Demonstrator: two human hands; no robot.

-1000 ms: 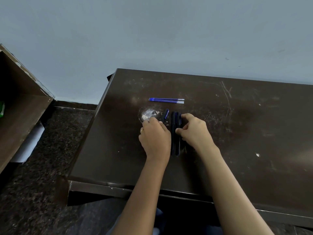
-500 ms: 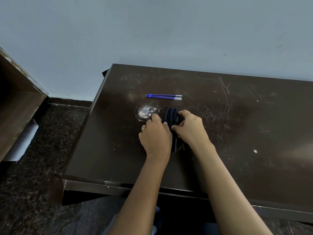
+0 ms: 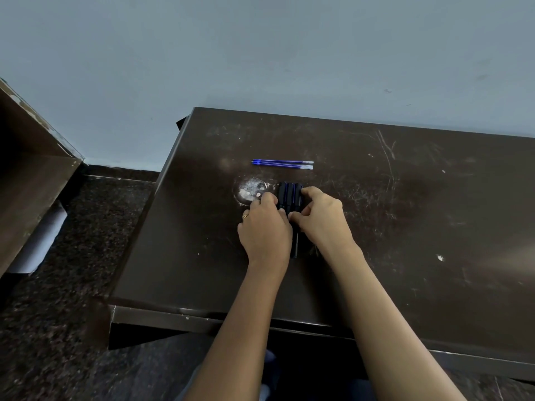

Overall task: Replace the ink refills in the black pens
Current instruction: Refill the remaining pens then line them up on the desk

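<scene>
A tight bunch of black pens (image 3: pixel 289 195) with blue accents lies lengthwise on the dark brown table (image 3: pixel 405 227). My left hand (image 3: pixel 265 230) presses against the bunch from the left and my right hand (image 3: pixel 320 215) from the right, fingers curled around the pens. The pens' near ends poke out between my wrists. Farther back on the table lie three thin blue ink refills (image 3: pixel 282 164), side by side and apart from both hands.
A round pale worn patch (image 3: pixel 250 189) marks the tabletop just left of the pens. The table's left and near edges drop to a dark speckled floor (image 3: pixel 58 314). A brown cabinet (image 3: pixel 26 180) stands at the far left, against the grey wall.
One pen lay angled apart on the left a second ago; both hands have pushed the pens together into one bunch. The refills have not moved.
</scene>
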